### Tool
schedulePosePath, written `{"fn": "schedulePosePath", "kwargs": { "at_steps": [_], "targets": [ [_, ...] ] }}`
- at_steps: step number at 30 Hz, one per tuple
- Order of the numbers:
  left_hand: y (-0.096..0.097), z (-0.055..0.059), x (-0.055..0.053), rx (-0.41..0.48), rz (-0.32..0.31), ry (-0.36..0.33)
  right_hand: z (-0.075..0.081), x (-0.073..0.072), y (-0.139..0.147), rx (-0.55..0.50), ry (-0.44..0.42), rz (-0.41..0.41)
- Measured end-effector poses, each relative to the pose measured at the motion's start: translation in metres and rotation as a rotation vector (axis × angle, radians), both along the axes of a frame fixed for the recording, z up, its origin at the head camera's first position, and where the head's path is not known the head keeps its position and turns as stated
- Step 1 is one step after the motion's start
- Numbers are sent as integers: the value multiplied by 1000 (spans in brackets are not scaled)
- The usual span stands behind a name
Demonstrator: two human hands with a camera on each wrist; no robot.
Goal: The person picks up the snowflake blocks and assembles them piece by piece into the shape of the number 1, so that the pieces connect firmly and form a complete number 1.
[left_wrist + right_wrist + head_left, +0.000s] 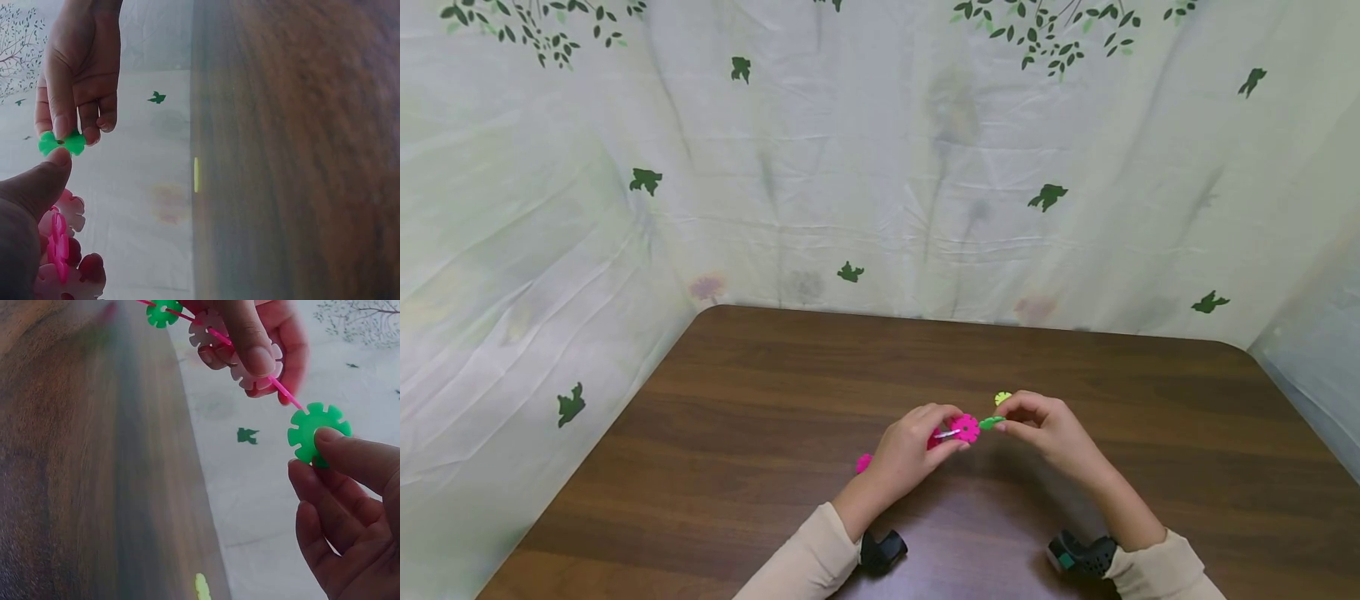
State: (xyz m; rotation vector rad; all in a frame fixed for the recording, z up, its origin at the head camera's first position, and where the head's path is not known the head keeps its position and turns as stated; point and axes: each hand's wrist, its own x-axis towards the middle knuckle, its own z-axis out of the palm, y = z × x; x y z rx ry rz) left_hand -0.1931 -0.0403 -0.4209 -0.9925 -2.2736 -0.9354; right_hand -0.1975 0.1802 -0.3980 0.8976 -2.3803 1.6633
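My left hand [906,446] grips a chain of notched plastic discs, flower-shaped and slotted into each other. White discs [256,372] and pink discs [58,247] alternate along it, the pink ones edge-on in the right wrist view; a green disc [164,312] sits farther along the chain. Between the thumb and fingers of my right hand [1052,433] is another green disc [306,434], pinched at its rim. Its opposite edge meets the pink disc at the chain's end, just right of the left hand's fingertips. Fingers cover part of the chain.
A yellow disc [1002,398] lies on the brown wooden table [760,467] just beyond the right fingertips. Something pink [863,462] shows beside the left wrist. A white curtain [880,167] with leaf prints hangs behind the table. Both wrists wear black cameras.
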Motion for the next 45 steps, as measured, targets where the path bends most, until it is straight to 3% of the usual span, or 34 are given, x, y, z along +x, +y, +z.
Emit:
{"fn": "schedulePosePath", "kwargs": {
  "at_steps": [11, 23, 35, 45],
  "targets": [
    [1, 1, 0, 8, -27, 26, -2, 3, -3, 3, 8, -19],
    [1, 2, 1, 6, -40, 18, -3, 4, -9, 28, 98, -38],
    [-1, 2, -1, -25, -23, -47, -2, 5, -9, 12, 41, -47],
    [0, 4, -1, -51, -59, -9, 0, 8, -15, 39, -58, -80]
  ]
}}
